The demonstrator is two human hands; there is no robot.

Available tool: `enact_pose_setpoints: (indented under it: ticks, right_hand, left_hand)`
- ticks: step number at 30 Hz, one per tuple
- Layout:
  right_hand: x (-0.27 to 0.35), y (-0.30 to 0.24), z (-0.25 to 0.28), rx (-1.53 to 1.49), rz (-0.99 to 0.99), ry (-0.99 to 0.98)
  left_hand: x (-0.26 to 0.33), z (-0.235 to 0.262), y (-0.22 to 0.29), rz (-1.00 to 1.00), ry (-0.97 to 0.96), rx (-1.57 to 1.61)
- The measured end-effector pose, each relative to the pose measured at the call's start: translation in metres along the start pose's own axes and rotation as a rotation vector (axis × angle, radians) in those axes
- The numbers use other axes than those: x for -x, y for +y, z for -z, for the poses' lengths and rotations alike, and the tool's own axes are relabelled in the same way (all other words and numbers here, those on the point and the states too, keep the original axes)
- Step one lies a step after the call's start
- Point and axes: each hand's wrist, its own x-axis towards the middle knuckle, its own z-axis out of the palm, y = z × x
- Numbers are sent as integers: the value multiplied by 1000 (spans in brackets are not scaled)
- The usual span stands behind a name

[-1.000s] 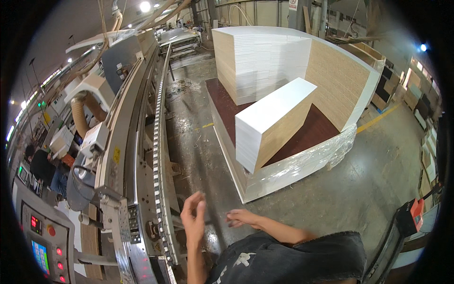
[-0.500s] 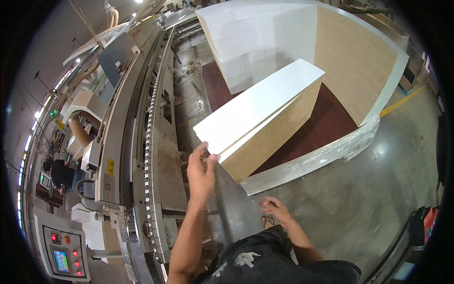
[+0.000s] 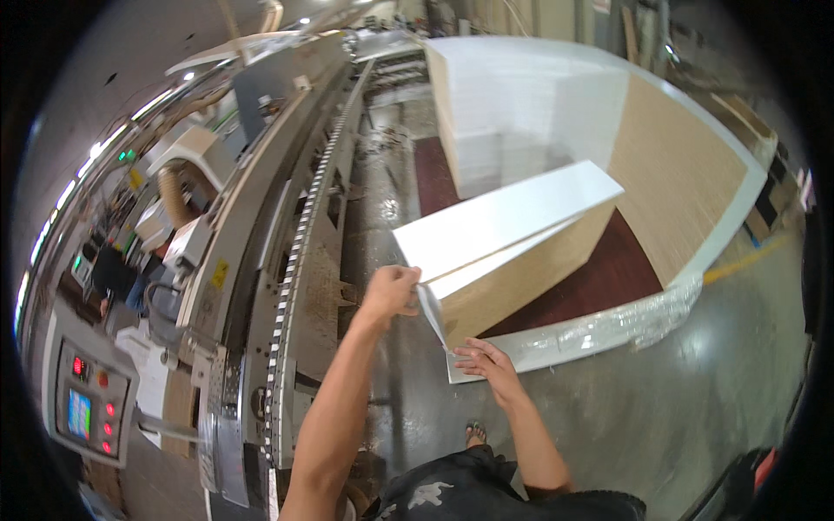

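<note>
A white board [image 3: 504,213] lies on top of a stack of boards [image 3: 526,273] with brown raw edges. A wedge-shaped gap shows between this top board and the one beneath. My left hand [image 3: 393,292] is closed on the near corner of the top board, thumb and fingers pinched at its edge. My right hand [image 3: 488,365] is beside the lower near corner of the stack, its fingers stretched out and loosely apart. Whether its fingertips touch the stack I cannot tell.
Tall white and brown board stacks [image 3: 686,174] stand behind on a dark red base sheet [image 3: 599,282]. Plastic-wrapped boards [image 3: 599,334] edge the near side. On the left runs a long machine with a toothed track [image 3: 304,226] and a control panel [image 3: 87,399]. A person [image 3: 117,273] works beyond it.
My right hand has moved up and forward to the near end of the stack. My left hand stays at the board's corner, its fingers more closed. The whole view has shifted.
</note>
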Motion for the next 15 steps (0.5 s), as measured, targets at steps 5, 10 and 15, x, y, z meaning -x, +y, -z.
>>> enact_pose_setpoints:
  ticks: [5,10,15]
  right_hand:
    - [14,-16,-69,-112,48,-65]
    - [21,-27,-119,-274,148,37]
    - [-8,1,-147,-396,132,-60]
  left_hand:
    - [43,35,-36,-34,1,94]
    - [173,113,-119,-71,172,275]
    - [330,188,-202,-121,453,611]
